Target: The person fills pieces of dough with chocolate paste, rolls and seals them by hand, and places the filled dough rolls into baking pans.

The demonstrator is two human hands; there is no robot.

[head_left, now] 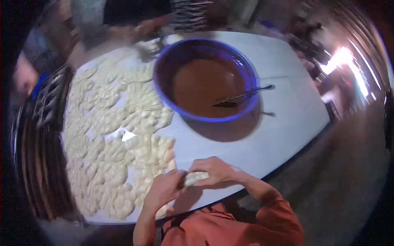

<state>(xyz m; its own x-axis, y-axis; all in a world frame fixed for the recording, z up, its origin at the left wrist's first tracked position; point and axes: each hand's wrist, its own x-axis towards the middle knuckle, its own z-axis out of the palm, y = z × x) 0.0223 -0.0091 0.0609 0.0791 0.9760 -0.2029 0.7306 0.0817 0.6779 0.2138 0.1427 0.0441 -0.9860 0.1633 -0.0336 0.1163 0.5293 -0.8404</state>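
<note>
Between my two hands is a pale, dough-like piece (197, 178), held above the near edge of the white table (287, 106). My left hand (167, 186) has its fingers closed around the left end, beside the spread of similar pieces. The fingers of my right hand (215, 170) curl over the right end. Many more pale, lumpy pieces (111, 172) cover the left half of the table, lying close together. I cannot tell exactly what food they are.
A large blue basin (209, 119) of brown liquid (201, 82) stands at the table's far middle. A dark, long-handled utensil (246, 94) leans over its rim. Stacked racks (43, 156) stand left. A person's arm (80, 53) blurs at the far left; a bright light (344, 61) glares right.
</note>
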